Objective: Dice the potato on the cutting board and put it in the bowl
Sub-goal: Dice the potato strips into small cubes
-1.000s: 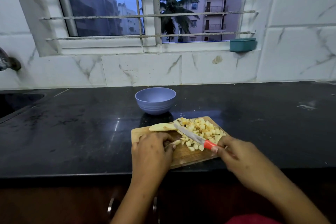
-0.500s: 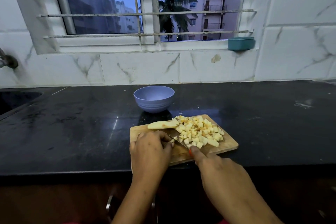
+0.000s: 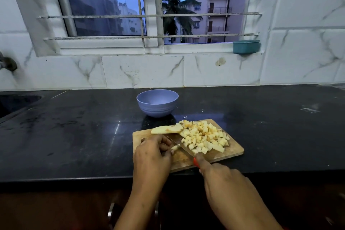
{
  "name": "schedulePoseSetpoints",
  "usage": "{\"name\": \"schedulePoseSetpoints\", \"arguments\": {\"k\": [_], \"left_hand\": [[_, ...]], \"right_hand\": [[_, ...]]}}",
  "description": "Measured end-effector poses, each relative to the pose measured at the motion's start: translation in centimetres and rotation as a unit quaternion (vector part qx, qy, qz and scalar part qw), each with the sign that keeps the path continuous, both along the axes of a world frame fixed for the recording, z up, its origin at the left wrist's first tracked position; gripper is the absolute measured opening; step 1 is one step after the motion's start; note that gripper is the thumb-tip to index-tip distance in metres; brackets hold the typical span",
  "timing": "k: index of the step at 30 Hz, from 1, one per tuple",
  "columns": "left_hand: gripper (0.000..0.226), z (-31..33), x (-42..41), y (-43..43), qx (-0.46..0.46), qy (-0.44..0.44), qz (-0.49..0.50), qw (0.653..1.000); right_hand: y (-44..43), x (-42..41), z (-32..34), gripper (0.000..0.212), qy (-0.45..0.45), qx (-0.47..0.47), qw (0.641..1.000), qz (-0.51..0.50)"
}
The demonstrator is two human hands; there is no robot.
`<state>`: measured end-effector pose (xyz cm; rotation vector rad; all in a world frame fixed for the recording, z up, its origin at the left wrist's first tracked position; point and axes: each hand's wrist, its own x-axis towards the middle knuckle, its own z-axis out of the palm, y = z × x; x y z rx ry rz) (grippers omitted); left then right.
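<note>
Our left hand (image 3: 152, 155) fingers (image 3: 164, 144) pinch potato stub (image 3: 174, 148); right hand (image 3: 224, 183) grips knife (image 3: 182, 146). Blade just beside fingertips, at their 3 o'clock. Stub small: slip means we nick fingertip.

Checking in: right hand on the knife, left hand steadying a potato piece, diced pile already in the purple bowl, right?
Not quite. The head view shows the diced pile on the cutting board, not in the purple bowl behind it. The rest holds: right hand on the knife, left hand steadying a potato piece.
</note>
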<state>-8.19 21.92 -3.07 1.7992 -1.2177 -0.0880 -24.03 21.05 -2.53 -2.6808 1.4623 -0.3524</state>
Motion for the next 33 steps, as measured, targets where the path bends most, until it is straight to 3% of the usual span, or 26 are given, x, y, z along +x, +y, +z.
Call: {"name": "schedulePoseSetpoints", "arguments": {"k": [8,19,26,33], "left_hand": [[0.026,0.0,0.0,0.6,-0.008,-0.024,-0.015,1.0],[0.03,-0.2,0.0,0.6,-0.018,-0.014,-0.002,1.0],[0.037,0.0,-0.1,0.7,-0.034,0.022,0.015,0.999],[0.038,0.0,-0.1,0.5,-0.039,0.017,0.007,0.999]], "right_hand": [[-0.4,0.1,0.9,0.065,0.03,-0.038,0.999,0.001],[0.3,0.4,0.6,0.06,0.026,0.018,0.999,0.009],[-0.3,-0.4,1.0,0.061,0.002,-0.034,0.999,0.002],[0.5,-0.2,0.9,0.059,0.02,0.017,0.999,0.019]]}}
